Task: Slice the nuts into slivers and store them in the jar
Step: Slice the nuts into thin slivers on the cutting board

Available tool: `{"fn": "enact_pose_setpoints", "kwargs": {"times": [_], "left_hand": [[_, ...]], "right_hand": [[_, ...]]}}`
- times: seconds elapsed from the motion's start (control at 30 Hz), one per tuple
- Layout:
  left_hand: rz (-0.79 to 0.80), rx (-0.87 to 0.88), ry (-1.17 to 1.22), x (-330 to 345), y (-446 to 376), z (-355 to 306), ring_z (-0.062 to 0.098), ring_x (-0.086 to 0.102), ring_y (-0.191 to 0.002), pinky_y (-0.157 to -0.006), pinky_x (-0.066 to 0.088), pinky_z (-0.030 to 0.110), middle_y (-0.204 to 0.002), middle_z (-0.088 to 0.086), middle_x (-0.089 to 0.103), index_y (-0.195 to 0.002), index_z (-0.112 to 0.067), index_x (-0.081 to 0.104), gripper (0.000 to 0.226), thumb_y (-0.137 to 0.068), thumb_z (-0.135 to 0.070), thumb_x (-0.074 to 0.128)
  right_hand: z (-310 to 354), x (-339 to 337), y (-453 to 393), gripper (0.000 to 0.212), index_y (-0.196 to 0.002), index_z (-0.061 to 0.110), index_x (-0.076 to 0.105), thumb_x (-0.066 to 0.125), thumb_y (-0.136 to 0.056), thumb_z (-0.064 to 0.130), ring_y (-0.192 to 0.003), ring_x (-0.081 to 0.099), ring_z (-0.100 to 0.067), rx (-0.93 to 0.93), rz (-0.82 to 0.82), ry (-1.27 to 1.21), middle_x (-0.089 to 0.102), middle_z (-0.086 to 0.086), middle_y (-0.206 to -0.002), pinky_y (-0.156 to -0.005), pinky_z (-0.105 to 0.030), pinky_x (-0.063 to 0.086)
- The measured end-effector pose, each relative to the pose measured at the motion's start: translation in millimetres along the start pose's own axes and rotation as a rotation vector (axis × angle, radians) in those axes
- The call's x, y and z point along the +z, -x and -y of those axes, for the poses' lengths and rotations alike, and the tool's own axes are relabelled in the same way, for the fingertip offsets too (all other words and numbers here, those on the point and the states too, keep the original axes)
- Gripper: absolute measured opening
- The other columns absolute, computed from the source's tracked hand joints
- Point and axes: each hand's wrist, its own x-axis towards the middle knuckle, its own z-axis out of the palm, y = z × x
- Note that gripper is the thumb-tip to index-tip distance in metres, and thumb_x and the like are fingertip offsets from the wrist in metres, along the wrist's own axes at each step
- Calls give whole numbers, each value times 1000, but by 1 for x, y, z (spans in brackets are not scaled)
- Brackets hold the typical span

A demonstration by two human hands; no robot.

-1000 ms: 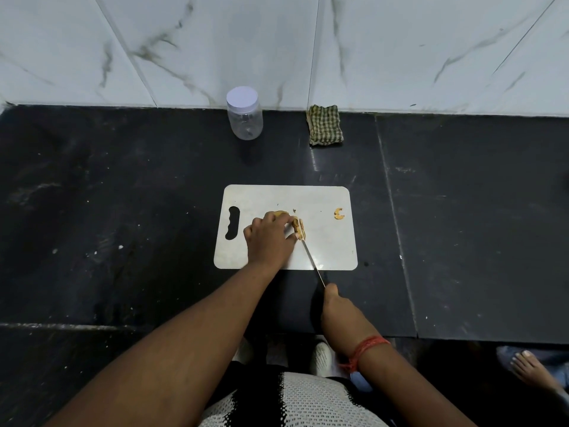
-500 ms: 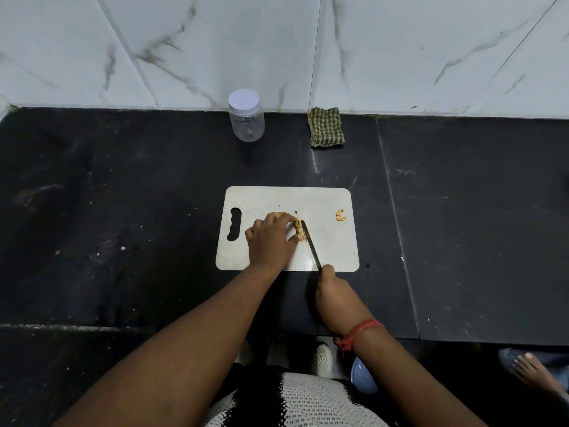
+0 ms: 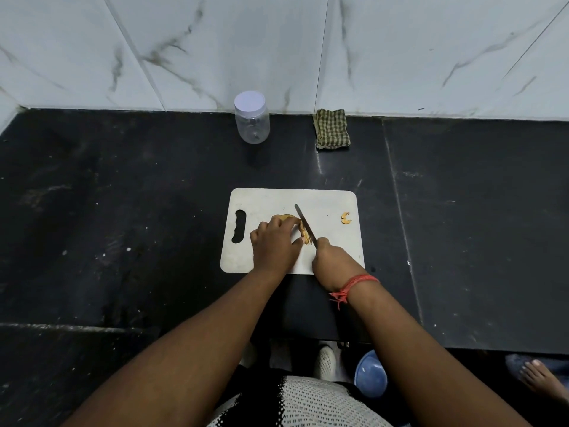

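Here, at a black stone counter, my left hand [image 3: 275,241] curls its fingers down over a small heap of nuts [image 3: 284,217] near the middle of the white cutting board [image 3: 332,201], pinning them in place, while my right hand [image 3: 334,261] grips the handle of a knife [image 3: 304,224] whose blade lies slanted across the board, its edge just beside my left fingertips and touching the pale cut pieces there. The step in hand looks like slicing: a few slivers [image 3: 305,237] show at the blade, and one curled nut [image 3: 346,217] waits apart near the board's right edge. The jar [image 3: 252,124] stands well apart by the wall, its white lid on, a checked cloth [image 3: 332,129] folded near it. Next, I judge, the blade must come down in thin, close strokes with my fingertips tucked back; storing calls for the lid off first
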Motion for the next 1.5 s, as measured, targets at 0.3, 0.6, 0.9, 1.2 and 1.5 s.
{"fn": "enact_pose_setpoints", "kwargs": {"times": [0.3,0.6,0.9,1.2,1.5], "left_hand": [[-4,10,22,0,0,2,23,47,-121,-101,27,38,-137,-9,53,-127,-41,56,36,-92,-42,64],[-10,18,-5,2,0,3,23,46,-122,-102,28,38,-141,-10,51,-130,-42,54,39,-92,-45,62],[-16,28,-16,2,0,3,23,46,-122,-102,29,39,-140,-9,51,-129,-41,54,38,-93,-45,62],[-14,31,-4,2,0,4,23,47,-121,-101,28,38,-138,-8,52,-129,-41,55,37,-93,-46,63],[-25,47,-19,3,0,5,24,48,-120,-102,31,40,-139,-6,53,-130,-39,55,38,-94,-45,61]], "right_hand": [[-22,-4,2,23,-114,0,44,33,-94,-3,-66,48,-22,114,-57,2,58,-13,-85,-57,-28,36],[-21,3,6,11,-100,10,37,34,-93,2,-65,49,-23,3,-58,-2,46,-2,-70,-58,-33,37],[-28,-9,-1,16,-108,10,42,35,-94,6,-67,53,-21,1,-28,53,53,-5,-76,-62,-33,43],[-40,-4,-1,13,-101,8,40,35,-93,-1,-57,46,-17,51,-68,39,48,-3,-68,-48,-28,30],[-45,25,9,15,-105,4,42,33,-94,-1,-55,48,-17,81,-170,-43,50,-3,-67,-46,-25,29]]}}
